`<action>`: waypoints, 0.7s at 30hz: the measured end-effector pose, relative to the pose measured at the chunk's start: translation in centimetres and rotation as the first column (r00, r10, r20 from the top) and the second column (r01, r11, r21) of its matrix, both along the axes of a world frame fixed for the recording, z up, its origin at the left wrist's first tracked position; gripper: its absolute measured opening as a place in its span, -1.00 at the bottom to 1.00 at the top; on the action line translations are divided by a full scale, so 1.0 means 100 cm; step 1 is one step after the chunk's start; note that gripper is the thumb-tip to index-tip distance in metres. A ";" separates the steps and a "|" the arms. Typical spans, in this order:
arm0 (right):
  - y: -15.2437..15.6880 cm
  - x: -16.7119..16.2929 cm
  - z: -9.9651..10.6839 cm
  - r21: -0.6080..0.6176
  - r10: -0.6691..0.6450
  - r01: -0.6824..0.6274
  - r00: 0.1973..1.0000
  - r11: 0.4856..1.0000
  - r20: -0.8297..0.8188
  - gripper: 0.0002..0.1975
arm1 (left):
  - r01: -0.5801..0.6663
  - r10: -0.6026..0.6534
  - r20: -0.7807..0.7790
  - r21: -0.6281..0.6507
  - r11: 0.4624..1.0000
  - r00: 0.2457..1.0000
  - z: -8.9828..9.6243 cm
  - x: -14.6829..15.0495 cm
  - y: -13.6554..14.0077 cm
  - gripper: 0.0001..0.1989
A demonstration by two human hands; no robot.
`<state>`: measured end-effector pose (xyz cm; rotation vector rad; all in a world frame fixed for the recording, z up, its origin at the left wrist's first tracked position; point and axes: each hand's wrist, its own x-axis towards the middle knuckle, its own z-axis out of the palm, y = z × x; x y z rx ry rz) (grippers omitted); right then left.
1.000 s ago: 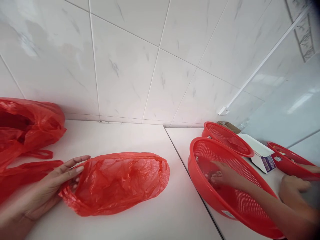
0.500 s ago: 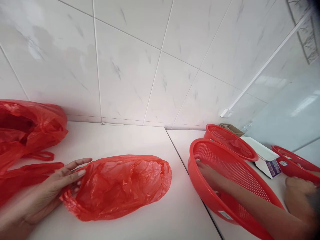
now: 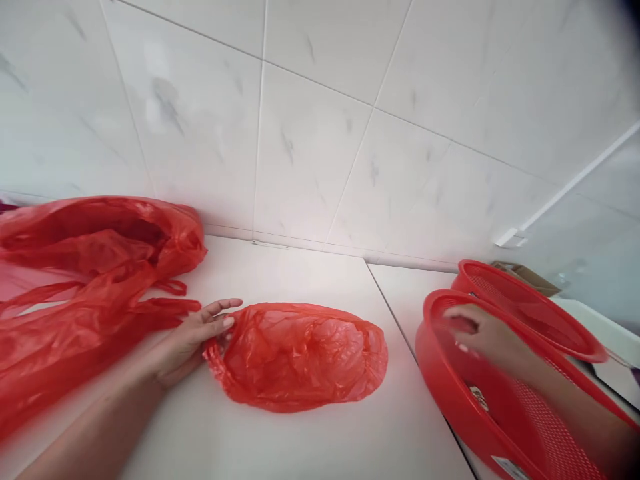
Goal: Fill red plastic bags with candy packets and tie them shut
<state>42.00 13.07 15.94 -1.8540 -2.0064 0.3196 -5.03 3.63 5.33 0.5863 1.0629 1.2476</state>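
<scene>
Right hand (image 3: 484, 333) has changed from an extended reach along the inner wall of the front red basket (image 3: 434, 363) to a bent-wrist position, fingers curled, over the basket's left end. Camera view has turned left; bag and baskets appear farther right in the frame.

Status, right hand: fingers bent inward; whether they pinch anything cannot be told. A small brown-and-white piece (image 3: 479, 398) lies inside the basket below the hand.

Status, left hand (image 3: 194, 339): index finger extended, thumb apart from it at the bag edge, remaining fingers partly hidden; a pinch on the film cannot be confirmed. Contact is at the left end of the open red bag (image 3: 305, 360).

Location of bag: lying on the white worktop (image 3: 320, 443), mouth upward, between the red bag pile (image 3: 177, 243) on the left and the front basket. A second red basket (image 3: 537, 303) stands directly behind the front one, with a cardboard box (image 3: 533, 279) beyond it.
</scene>
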 end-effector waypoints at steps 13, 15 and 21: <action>-0.045 -0.212 0.010 -0.130 0.900 -0.891 0.423 0.434 0.107 -0.63 | 0.062 -0.061 -0.012 0.053 0.997 0.998 -0.006 -0.004 -0.001 -0.53; -0.041 -0.219 0.004 -0.194 0.914 -0.895 0.380 0.402 0.139 -0.58 | 0.063 -0.062 -0.005 0.053 0.997 0.998 -0.007 -0.005 0.000 -0.52; -0.022 -0.169 0.037 -0.014 0.647 -0.647 0.761 0.762 0.044 -0.71 | 0.057 -0.060 0.053 0.054 0.997 0.997 -0.007 -0.006 0.001 -0.52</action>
